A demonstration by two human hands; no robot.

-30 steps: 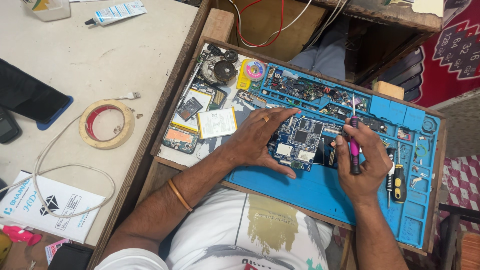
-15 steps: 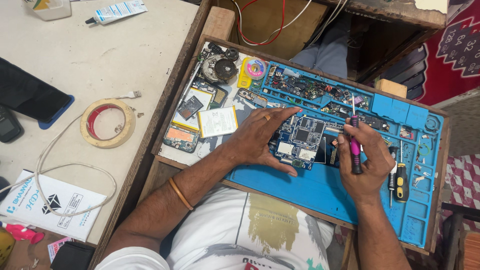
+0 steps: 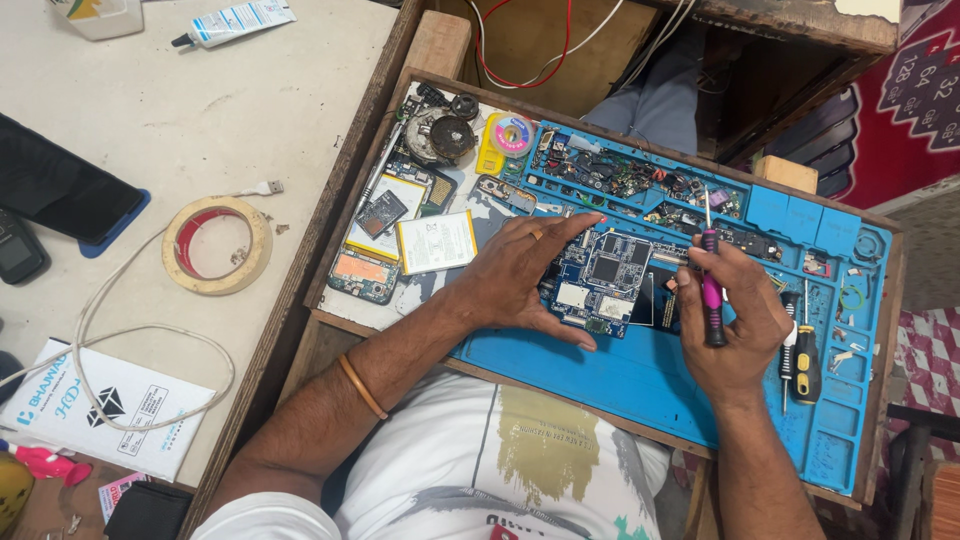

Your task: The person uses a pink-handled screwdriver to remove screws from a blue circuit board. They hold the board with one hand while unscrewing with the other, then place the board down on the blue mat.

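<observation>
The left hand [image 3: 520,280] lies flat with fingers spread, pressing down a blue rectangular circuit board [image 3: 598,283] near the middle of the blue silicone work mat [image 3: 640,385]. The right hand [image 3: 735,325] has its fingers curled around a slim magenta-handled screwdriver [image 3: 711,285], tip upward, just right of the board. A yellow-and-black screwdriver [image 3: 806,362] lies toward the mat's right edge.

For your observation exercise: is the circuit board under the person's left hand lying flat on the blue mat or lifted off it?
Lying flat. The circuit board rests on the blue mat, with the left hand pressing its edge; the right hand holds a purple screwdriver upright beside it.
</observation>
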